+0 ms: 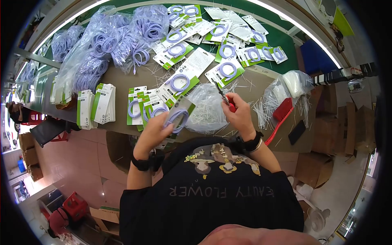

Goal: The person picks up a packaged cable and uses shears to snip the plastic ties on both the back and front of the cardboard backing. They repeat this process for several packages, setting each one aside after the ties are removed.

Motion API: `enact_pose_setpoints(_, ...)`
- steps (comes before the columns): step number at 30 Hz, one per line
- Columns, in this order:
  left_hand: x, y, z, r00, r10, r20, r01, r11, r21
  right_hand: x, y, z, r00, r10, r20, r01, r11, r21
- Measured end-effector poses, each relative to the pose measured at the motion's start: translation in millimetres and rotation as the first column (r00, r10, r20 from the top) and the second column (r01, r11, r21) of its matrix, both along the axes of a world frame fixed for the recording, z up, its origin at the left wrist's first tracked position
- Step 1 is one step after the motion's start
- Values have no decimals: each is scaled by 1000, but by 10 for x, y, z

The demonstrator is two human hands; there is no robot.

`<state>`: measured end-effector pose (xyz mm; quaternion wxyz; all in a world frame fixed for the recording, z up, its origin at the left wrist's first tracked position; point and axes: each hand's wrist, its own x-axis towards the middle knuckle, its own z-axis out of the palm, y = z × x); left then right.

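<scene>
My left hand (155,131) is closed on the edge of a cable card (178,113), a green-and-white card with a coiled lilac cable on it. The card is tilted up and slightly blurred. In my right hand (239,114) is a pair of cutting pliers (224,99) with red handles, its dark jaws pointing away from me. Between the hands lies a clear plastic bag (204,108) of thin white cable ties. Just beyond my left hand, several carded cables (179,83) overlap on the table.
Bagged lilac cables (110,41) pile up at the back left. Stacked blank cards (103,104) stand at the left edge. Finished-looking carded cables (226,51) spread across the back. On the right are a red brush (282,109), a black phone-like slab (296,132) and another plastic bag (292,83).
</scene>
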<state>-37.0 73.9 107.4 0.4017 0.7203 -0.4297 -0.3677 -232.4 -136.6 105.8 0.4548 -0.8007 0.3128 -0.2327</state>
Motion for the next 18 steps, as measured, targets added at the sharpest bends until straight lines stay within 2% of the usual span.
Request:
enact_pose_setpoints(1, -1, -12, 24, 1000, -7, -4, 7, 1000, 4, 13, 27, 9, 1000, -7, -4, 7, 1000, 4)
enact_pose_setpoints(4, -46, -118, 184, 997, -62, 50, 61, 998, 24, 133, 164, 123, 975, 216, 57, -219, 974, 49)
enact_pose_setpoints(9, -233, -258, 191, 987, -138, 88, 142, 989, -43, 209, 290, 112, 956, 266, 123, -276, 959, 71)
enact_pose_setpoints(12, -264, -264, 136, 978, -176, 112, 185, 980, -76, 206, 253, 81, 949, 315, 21, -298, 916, -269)
enact_pose_setpoints(13, -240, -226, 121, 979, -169, 116, 178, 982, -71, 209, 251, 62, 946, 323, 26, -304, 915, -266)
enact_pose_setpoints(15, -153, -121, 78, 975, -169, 143, 171, 985, 0, 187, 222, 15, 979, 204, -10, -192, 900, -391)
enact_pose_setpoints(16, -68, -49, 51, 975, -166, 147, 167, 986, 4, 162, 158, -11, 978, 208, -4, -193, 901, -389)
enact_pose_setpoints(18, 190, 148, -33, 986, 104, 127, -106, 994, 12, 88, -25, -73, 998, -60, 4, 59, 973, -224)
